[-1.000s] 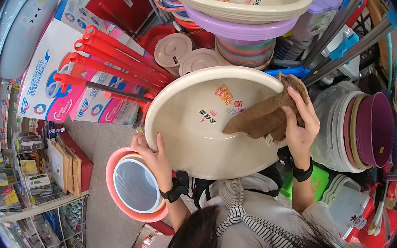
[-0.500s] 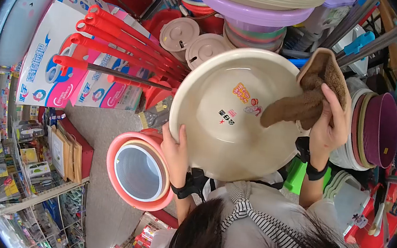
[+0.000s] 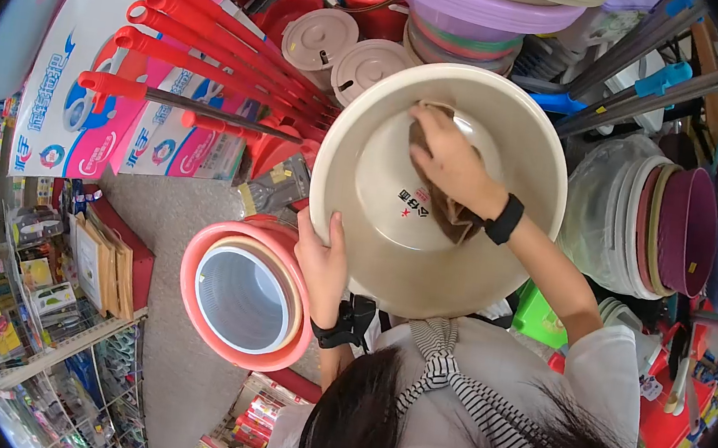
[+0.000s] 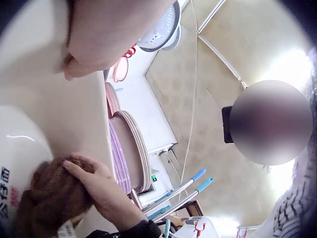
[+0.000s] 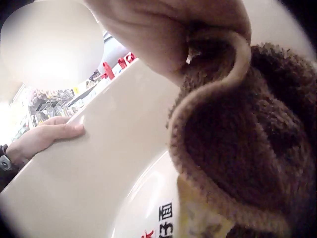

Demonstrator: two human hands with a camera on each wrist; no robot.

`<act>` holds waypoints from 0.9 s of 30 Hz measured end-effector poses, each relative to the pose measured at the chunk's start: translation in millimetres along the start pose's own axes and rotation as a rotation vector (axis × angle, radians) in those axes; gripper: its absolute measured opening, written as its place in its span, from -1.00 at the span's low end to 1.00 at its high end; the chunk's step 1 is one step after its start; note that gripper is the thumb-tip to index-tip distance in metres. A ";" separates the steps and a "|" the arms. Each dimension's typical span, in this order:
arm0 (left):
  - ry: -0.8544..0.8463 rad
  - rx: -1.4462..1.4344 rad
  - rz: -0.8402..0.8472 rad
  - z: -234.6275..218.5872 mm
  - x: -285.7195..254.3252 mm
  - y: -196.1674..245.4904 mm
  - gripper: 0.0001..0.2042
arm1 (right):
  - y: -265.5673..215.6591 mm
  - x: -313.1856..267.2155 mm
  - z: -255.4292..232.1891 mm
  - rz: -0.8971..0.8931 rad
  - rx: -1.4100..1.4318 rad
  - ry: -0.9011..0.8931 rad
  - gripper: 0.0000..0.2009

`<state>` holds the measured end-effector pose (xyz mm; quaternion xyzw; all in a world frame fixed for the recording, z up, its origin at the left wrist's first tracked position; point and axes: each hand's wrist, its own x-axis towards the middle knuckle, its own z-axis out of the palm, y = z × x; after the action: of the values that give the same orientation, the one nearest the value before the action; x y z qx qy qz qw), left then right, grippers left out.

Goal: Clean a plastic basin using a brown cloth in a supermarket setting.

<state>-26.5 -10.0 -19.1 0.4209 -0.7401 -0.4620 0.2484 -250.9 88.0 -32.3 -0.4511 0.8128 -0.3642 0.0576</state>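
Bunched in the right hand [image 3: 454, 168], the cloth [image 3: 448, 221] is pinched between thumb and fingers and lies inside the basin [image 3: 554, 184], against its floor. The left hand [image 3: 321, 268] grips the basin's left rim, thumb inside, fingers going over the outside. The cloth's long axis slants from far left to near right; the basin's round mouth faces up toward the head camera.

Brown and plush, the cloth is folded, with a paler stitched edge and a small white tag. The basin is cream and glossy, its floor printed with red and black characters. Nested baskets [image 3: 243, 295] sit left of the left hand; red poles [image 3: 219, 49] are at far left.

Cloth and right hand cover part of the print. The right fingertips are hard to make out from the head view, and the left hand's outer fingers are partly hidden by the rim.
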 end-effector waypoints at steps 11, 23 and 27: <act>-0.041 -0.304 -0.040 3.8 4.5 -0.2 -0.69 | -5.5 -31.2 53.1 -0.366 -0.297 -0.276 -0.32; -0.034 -0.243 -0.052 3.9 1.4 0.0 -0.71 | 10.1 -32.4 35.8 -0.418 -0.101 -0.435 -0.59; -0.019 -0.268 -0.082 3.2 -5.3 -3.7 -0.72 | 13.4 -2.5 -12.0 -0.107 -0.272 -0.273 -0.52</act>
<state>-24.7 -4.7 -23.7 0.4096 -0.6563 -0.5703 0.2761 -263.7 100.8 -32.8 -0.5425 0.8139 -0.1892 0.0865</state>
